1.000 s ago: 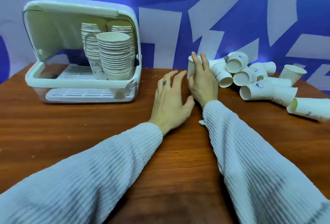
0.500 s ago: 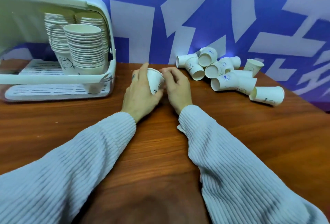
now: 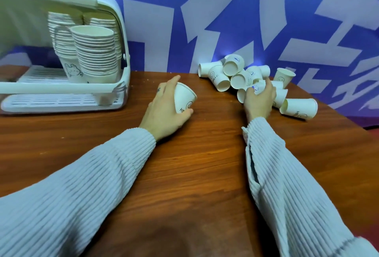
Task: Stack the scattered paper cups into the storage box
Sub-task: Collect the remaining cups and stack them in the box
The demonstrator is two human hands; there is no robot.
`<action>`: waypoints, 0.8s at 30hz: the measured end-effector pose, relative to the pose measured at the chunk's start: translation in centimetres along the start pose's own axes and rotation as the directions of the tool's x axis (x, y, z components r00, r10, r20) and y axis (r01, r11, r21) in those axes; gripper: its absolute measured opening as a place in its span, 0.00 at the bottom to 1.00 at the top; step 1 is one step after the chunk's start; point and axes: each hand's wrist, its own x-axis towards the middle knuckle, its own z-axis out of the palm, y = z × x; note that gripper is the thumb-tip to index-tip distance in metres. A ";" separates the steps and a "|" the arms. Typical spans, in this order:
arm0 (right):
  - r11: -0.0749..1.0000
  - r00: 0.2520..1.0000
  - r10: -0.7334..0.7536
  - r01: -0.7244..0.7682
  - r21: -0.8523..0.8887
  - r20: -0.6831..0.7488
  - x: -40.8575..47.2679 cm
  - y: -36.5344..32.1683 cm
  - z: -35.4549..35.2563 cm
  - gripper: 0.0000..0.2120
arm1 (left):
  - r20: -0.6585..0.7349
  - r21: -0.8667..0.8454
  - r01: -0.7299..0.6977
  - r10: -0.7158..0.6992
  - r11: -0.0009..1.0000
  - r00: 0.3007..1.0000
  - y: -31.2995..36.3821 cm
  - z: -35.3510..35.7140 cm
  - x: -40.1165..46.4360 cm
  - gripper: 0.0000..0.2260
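Inside the storage box (image 3: 114,90), tall cup stacks (image 3: 95,51) stand; my left hand (image 3: 166,111) grips one cup (image 3: 183,98), my right hand (image 3: 259,101) curls onto the sizeable remaining pile (image 3: 235,74).

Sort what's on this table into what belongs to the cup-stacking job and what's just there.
Job: storage box; stacked cups inside it; cup in left hand; scattered cups; right hand reaching into them.
Just there: wooden table; blue-and-white wall.
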 end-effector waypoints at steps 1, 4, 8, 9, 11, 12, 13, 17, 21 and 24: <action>1.000 1.000 0.001 -0.001 -0.018 0.004 0.4 0.2 -0.1 0.29 | 0.004 -0.005 0.001 -0.001 1.000 1.000 0.1 0.1 0.0 0.42; 0.997 0.997 0.072 -0.071 -0.020 0.007 1.2 0.7 0.2 0.29 | 0.006 -0.003 0.005 -0.005 1.000 1.000 0.0 0.2 0.1 0.42; 0.991 0.992 0.125 -0.125 0.057 0.003 1.0 0.7 0.2 0.23 | 0.004 0.004 0.005 -0.005 1.000 1.000 -0.1 0.1 0.1 0.42; 0.989 0.992 0.126 -0.126 0.073 0.012 0.7 0.6 0.1 0.22 | 0.005 0.003 0.007 -0.007 1.000 1.000 0.0 0.1 0.1 0.42; 0.989 0.992 0.124 -0.126 0.073 0.032 -0.1 0.5 -0.2 0.19 | 0.009 -0.001 0.011 -0.011 1.000 1.000 0.1 0.0 0.1 0.41; 0.990 0.991 0.125 -0.128 0.063 0.038 -0.4 0.5 -0.3 0.18 | 0.010 0.000 0.011 -0.011 1.000 1.000 0.1 0.0 0.0 0.41; 0.990 0.991 0.127 -0.129 0.056 0.037 -0.8 0.4 -0.6 0.17 | 0.011 -0.001 0.013 -0.013 1.000 1.000 0.2 0.0 -0.1 0.40; 0.987 0.992 0.126 -0.128 0.100 0.020 -2.7 0.0 -1.3 0.15 | -0.009 -0.030 0.038 -0.038 0.999 0.999 0.8 -0.3 -0.8 0.37; 0.967 0.991 0.125 -0.132 0.219 0.049 -5.1 -0.4 -2.1 0.12 | -0.084 -0.135 0.075 -0.087 0.988 0.993 1.7 -1.6 -1.5 0.35; 0.968 0.990 0.095 -0.116 0.223 0.101 -6.5 -0.8 -2.4 0.04 | -0.119 -0.186 0.084 -0.107 0.979 0.987 1.7 -3.0 -2.2 0.35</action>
